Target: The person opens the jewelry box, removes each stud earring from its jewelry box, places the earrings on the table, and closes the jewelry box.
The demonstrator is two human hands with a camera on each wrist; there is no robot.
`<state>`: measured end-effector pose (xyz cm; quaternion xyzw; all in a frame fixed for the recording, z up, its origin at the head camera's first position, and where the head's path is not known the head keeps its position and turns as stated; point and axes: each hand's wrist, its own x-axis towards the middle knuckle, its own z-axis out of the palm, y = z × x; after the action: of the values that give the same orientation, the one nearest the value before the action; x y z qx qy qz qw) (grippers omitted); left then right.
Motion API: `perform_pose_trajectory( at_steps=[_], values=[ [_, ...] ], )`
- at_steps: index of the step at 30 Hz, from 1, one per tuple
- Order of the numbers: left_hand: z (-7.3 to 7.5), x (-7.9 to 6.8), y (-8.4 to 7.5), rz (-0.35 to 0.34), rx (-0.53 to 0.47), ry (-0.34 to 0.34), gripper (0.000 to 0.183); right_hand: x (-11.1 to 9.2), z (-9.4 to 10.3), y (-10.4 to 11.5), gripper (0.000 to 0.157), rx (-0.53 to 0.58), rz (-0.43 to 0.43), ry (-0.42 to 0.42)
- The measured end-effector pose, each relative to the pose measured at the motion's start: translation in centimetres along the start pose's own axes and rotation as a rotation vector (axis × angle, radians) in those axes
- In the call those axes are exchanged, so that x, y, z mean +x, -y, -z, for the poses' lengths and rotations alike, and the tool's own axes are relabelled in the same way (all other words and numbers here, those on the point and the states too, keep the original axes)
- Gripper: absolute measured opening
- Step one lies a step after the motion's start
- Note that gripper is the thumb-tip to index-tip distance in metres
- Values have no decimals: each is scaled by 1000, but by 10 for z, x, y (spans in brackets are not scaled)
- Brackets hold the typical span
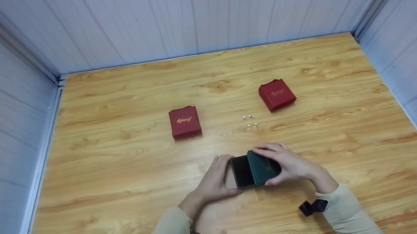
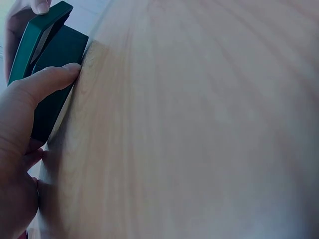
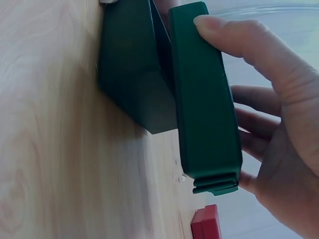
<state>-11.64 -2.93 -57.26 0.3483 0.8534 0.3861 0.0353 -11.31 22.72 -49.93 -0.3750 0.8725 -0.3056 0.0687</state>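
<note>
A small dark green gift box sits at the table's near middle, its lid [image 1: 261,168] off to the right and its base [image 1: 242,172] showing a dark interior. My left hand [image 1: 212,179] grips the base, with the thumb along its near side. In my right hand [image 1: 295,165] is the lid, held between thumb and fingers. The right wrist view shows the lid [image 3: 204,94] tilted over the base [image 3: 132,59], with a gap between them. Beyond the hands lie several small stud earrings [image 1: 249,127] with pale heads.
Two red gift boxes with gold lettering stand farther back: one red box [image 1: 185,122] left of the earrings, another red box [image 1: 277,94] behind them to the right. The wood-grain table [image 1: 125,160] is bounded by pale panels [image 1: 195,14] at the back and both sides.
</note>
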Motion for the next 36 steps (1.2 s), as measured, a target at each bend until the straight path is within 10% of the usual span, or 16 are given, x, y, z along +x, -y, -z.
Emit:
perform_pose_trajectory(
  at_steps=[36],
  values=[
    [0,-1,1,-33,14,-23,86,24,-24,7,87,16,32,49]
  ],
)
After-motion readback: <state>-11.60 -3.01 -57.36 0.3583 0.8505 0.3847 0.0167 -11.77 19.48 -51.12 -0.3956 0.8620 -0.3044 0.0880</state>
